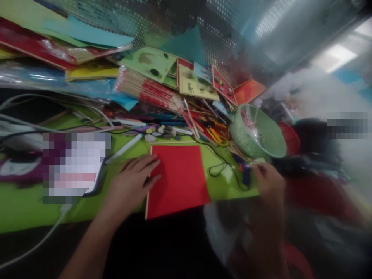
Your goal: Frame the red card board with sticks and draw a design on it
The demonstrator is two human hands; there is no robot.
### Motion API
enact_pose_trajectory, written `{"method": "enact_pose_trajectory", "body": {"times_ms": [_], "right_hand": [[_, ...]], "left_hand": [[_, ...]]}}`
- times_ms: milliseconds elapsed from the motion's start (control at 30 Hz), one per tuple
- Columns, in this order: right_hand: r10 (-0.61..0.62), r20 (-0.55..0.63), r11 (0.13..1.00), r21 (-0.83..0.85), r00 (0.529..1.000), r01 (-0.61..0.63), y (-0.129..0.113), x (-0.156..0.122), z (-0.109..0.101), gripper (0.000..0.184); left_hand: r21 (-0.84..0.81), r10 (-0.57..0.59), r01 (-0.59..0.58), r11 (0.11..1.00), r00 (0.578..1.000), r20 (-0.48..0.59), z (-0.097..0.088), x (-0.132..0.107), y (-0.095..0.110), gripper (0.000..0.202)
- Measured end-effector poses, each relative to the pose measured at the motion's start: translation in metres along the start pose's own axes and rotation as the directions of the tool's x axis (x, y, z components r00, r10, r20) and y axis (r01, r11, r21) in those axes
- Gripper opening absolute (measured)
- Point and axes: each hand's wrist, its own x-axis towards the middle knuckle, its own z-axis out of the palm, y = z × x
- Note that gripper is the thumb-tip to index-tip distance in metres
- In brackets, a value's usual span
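A red card (178, 178) lies at the front edge of the green tabletop, with a thin wooden stick (148, 199) along its left side. My left hand (136, 178) rests at that side, fingers stretched out and fingertips on the card. At the right, my right hand (269, 180) has its fingers drawn together in a pinch. A small pale patch shows by its fingertips, but blur hides what they hold, if anything. Just left of this hand is a dark blue and orange glue gun (245, 170), its thin black cord looped on the table.
A green plastic basket (273, 135) stands behind my right hand. Pebbles (162, 131), orange-handled scissors (217, 136), a white marker (124, 148) and bundled sticks (148, 89) lie behind the card. A phone (81, 166) with a white cable is at left. Decorated cards (196, 81) lean at the back.
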Motion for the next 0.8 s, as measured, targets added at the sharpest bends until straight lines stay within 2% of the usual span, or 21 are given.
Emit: {"method": "enact_pose_trajectory", "body": {"times_ms": [67, 133, 200, 300, 333, 367, 467, 633, 800], "right_hand": [[-0.274, -0.033, 0.943, 0.188, 0.961, 0.275, -0.030, 0.007, -0.004, 0.039], [-0.485, -0.020, 0.829, 0.307, 0.874, 0.467, -0.071, 0.015, 0.000, 0.030], [-0.640, 0.043, 0.720, 0.383, 0.767, 0.579, -0.116, 0.024, 0.010, 0.023], [-0.769, 0.129, 0.614, 0.422, 0.626, 0.667, -0.174, 0.036, 0.034, 0.021], [-0.796, 0.175, 0.595, 0.404, 0.579, 0.695, -0.189, 0.040, 0.042, 0.021], [-0.806, 0.213, 0.591, 0.358, 0.553, 0.723, -0.202, 0.043, 0.050, 0.022], [-0.808, 0.311, 0.569, 0.190, 0.500, 0.800, -0.226, 0.050, 0.066, 0.023], [-0.811, 0.394, 0.475, 0.012, 0.432, 0.880, -0.242, 0.053, 0.068, 0.022], [-0.836, 0.425, 0.339, -0.096, 0.347, 0.936, -0.248, 0.051, 0.064, 0.025]], "left_hand": [[-0.007, 0.004, -0.004, 1.000, 1.000, 0.001, -0.001, 0.000, 0.001, 0.042], [-0.017, 0.001, -0.001, 1.000, 1.000, -0.004, -0.002, -0.001, 0.003, 0.042], [-0.021, -0.010, 0.010, 1.000, 1.000, -0.012, -0.003, -0.001, 0.004, 0.041], [-0.007, -0.035, 0.034, 0.999, 0.999, -0.018, -0.004, 0.000, 0.007, 0.040], [-0.001, -0.043, 0.043, 0.999, 0.999, -0.015, -0.005, 0.000, 0.008, 0.039], [0.003, -0.048, 0.048, 0.999, 0.999, -0.013, -0.005, 0.000, 0.009, 0.039], [0.013, -0.049, 0.049, 0.999, 0.999, -0.009, -0.006, 0.000, 0.011, 0.041], [0.008, -0.050, 0.050, 0.999, 0.999, -0.008, -0.009, 0.000, 0.013, 0.042], [0.010, -0.070, 0.070, 0.998, 0.998, 0.008, -0.011, 0.001, 0.014, 0.040]]}}
